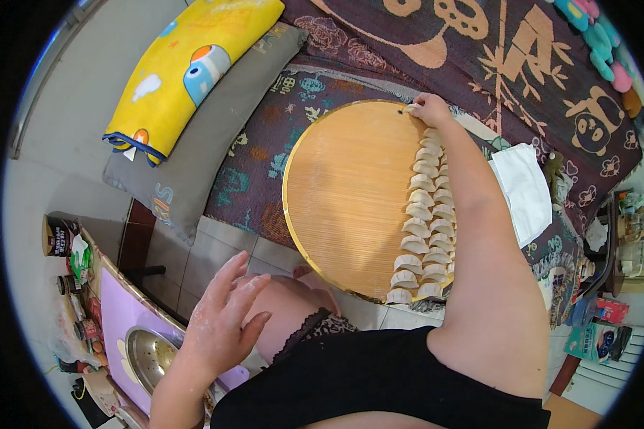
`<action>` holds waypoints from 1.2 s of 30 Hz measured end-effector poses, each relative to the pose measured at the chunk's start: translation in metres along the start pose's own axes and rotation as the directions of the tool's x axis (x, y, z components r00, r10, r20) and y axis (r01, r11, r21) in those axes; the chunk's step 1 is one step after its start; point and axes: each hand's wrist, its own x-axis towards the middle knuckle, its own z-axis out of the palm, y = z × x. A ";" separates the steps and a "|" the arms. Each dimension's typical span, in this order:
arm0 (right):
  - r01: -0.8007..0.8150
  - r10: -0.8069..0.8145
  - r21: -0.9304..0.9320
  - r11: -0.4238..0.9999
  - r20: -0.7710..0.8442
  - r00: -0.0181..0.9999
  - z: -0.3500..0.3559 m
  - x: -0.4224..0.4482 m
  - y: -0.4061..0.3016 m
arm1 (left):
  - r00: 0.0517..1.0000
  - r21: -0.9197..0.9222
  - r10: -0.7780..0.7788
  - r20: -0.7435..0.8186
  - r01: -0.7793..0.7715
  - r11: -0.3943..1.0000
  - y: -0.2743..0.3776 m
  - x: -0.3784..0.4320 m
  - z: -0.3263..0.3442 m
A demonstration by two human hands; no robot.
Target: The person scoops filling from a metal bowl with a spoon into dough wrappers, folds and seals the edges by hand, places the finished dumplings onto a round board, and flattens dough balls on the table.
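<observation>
My right hand (432, 111) reaches to the far edge of a round slatted bamboo tray (349, 182). Its fingers are closed on a pleated dumpling (410, 108), mostly hidden by the fingers, at the tray's rim. Rows of raw dumplings (421, 196) run down the tray's right side, and my forearm covers some of them. Dusted with white flour, my left hand (222, 316) hovers empty above my thigh with its fingers apart. Close to the left wrist, a steel bowl (151, 356) with some residue inside stands on a purple mat (121, 300).
The tray rests on a patterned dark blanket (257, 161). Beyond its left side lie a grey pillow (209, 128) and a folded yellow blanket (188, 75). White tissue (523, 193) lies to the right. Jars (67, 284) and packets line the left table's edge.
</observation>
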 end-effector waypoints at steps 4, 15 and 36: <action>0.039 -0.040 0.033 0.999 0.029 0.999 0.003 0.002 0.001 | 1.000 0.012 0.008 0.020 -0.008 1.000 -0.001 0.002 0.001; 0.123 -0.137 0.115 0.986 0.120 0.983 0.001 0.000 0.002 | 0.999 0.027 0.002 0.048 -0.003 1.000 -0.001 0.003 0.003; 0.767 -0.875 0.587 0.258 -0.194 0.443 0.008 -0.259 -0.247 | 0.645 0.049 -0.371 -0.668 0.535 0.843 0.005 -0.206 -0.038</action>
